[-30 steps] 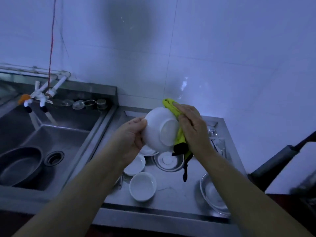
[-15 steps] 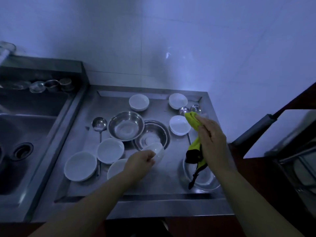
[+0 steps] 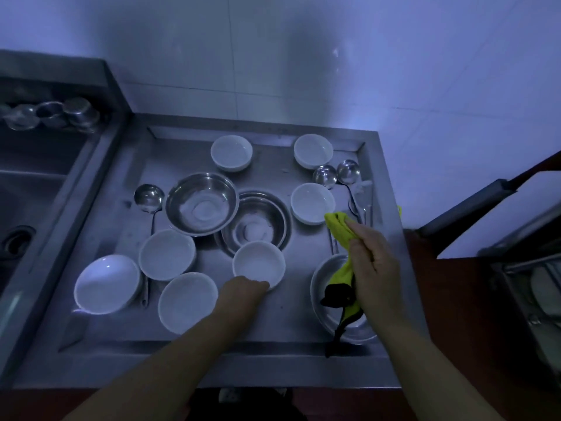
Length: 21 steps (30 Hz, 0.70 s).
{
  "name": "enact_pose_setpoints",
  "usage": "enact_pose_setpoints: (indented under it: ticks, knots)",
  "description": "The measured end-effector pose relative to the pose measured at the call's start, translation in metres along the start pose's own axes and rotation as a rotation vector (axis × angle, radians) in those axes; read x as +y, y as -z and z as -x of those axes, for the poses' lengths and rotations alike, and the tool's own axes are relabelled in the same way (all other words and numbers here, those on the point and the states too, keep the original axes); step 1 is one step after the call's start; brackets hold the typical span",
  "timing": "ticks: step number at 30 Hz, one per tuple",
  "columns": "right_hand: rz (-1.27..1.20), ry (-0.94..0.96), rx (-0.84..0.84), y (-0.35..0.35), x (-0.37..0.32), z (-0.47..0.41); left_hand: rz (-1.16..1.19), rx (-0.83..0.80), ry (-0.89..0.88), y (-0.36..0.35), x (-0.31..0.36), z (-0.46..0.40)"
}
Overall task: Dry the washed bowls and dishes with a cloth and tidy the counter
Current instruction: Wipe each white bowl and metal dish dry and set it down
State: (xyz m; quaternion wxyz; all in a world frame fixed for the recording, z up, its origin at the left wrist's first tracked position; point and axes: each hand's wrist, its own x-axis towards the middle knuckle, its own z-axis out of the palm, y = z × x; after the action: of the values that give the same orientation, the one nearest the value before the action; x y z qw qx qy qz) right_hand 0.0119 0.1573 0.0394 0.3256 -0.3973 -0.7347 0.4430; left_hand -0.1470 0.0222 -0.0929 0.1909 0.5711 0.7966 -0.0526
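Note:
A white bowl stands upright on the steel counter, just in front of the stacked steel dishes. My left hand grips its near rim. My right hand holds a yellow-green cloth with a black edge and strap, hanging above a steel dish at the counter's right front. Several more white bowls stand around, among them one right beside the cloth's upper end and one left of my left hand.
A large steel bowl and stacked steel dishes sit mid-counter. Ladles lie at left and back right. The sink lies to the left, with small steel cups on its ledge. A dark cabinet borders the right.
The white bowl went from being held up and wiped to standing on the counter under my left hand. My right hand with the cloth moved away to the right. The view tilted down.

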Motion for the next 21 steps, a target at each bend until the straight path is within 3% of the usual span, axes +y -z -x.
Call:
enact_pose_setpoints:
  ticks: [6,8,10,13,15,18,21]
  knots:
    - [-0.060,0.027,-0.104,-0.013,0.005,-0.016,0.126,-0.097,0.074,-0.001,0.004,-0.002]
    - [-0.058,0.054,-0.142,-0.021,0.003,-0.020,0.307,0.052,0.172,0.004,-0.001,0.012]
    - [-0.069,0.064,-0.168,-0.028,0.000,-0.024,0.500,0.317,0.362,0.007,-0.015,0.035]
    - [-0.089,0.085,-0.202,-0.038,-0.004,-0.026,0.490,0.496,0.689,0.001,-0.045,0.072]
    - [-0.109,0.103,-0.226,-0.045,-0.007,-0.026,0.507,0.408,0.829,-0.004,-0.058,0.086]
    - [-0.150,0.107,-0.274,-0.055,-0.009,-0.023,0.747,0.209,0.997,-0.011,-0.069,0.089]
    - [-0.166,0.084,-0.307,-0.062,-0.012,-0.020,0.898,0.095,1.052,-0.014,-0.078,0.085]
